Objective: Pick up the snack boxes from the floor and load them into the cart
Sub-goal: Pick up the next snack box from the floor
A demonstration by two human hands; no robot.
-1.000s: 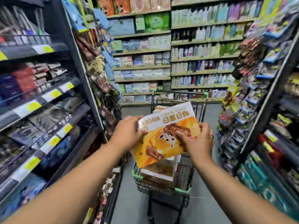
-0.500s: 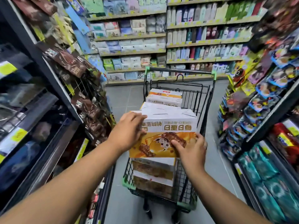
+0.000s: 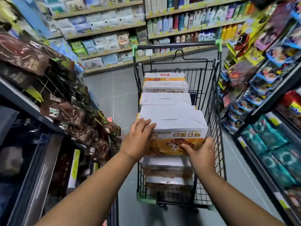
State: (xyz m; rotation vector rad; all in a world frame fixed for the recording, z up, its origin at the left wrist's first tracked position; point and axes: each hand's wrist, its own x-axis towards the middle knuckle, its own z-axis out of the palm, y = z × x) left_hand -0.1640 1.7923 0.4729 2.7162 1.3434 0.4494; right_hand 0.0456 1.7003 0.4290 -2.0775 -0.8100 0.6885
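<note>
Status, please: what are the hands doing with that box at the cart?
Left hand grips the box at its left corner, right hand at its right end. Box atop the near stack in the cart. Nothing blocking it.

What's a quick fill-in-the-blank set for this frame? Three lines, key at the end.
1. The left hand and right hand hold the nearest snack box at the near end of the cart; the box's top face is ____.
2. The handle bar at the cart's far end has ____ end caps.
3. Brown snack packs hang on the person's ____ side.

Missing words: white; green; left.
</note>
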